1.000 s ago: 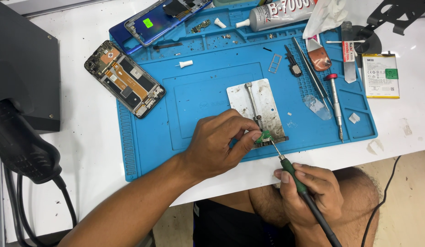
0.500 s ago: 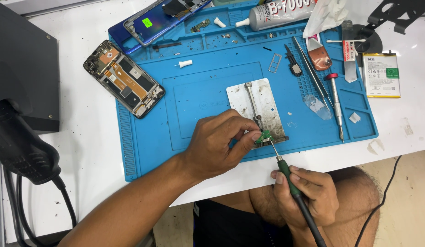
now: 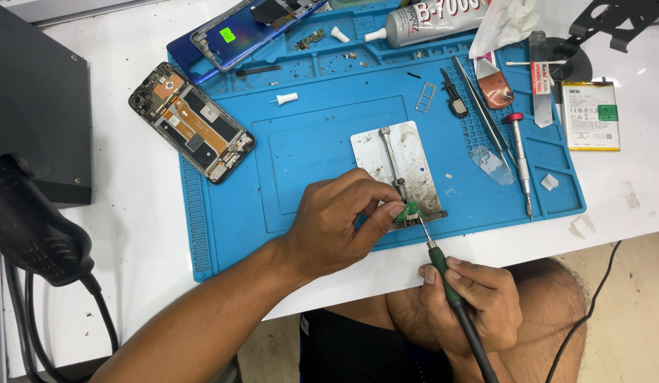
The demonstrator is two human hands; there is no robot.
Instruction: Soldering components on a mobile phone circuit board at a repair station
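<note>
My left hand (image 3: 340,223) pinches a small green circuit board (image 3: 411,211) against the near edge of a metal holder plate (image 3: 397,170) on the blue work mat (image 3: 315,163). My right hand (image 3: 475,301) grips a soldering iron (image 3: 443,266) with a green grip below the table edge. The iron's tip touches the small board.
An opened phone frame (image 3: 191,120) lies at the mat's left edge, and a blue phone back (image 3: 244,28) at the far left corner. Tweezers, a red-capped screwdriver (image 3: 519,156), a glue tube (image 3: 432,18) and a battery (image 3: 590,115) lie to the right. A black hot-air tool (image 3: 31,227) sits at left.
My right hand has shifted slightly up and left with the soldering iron. The left hand stays on the small board.
</note>
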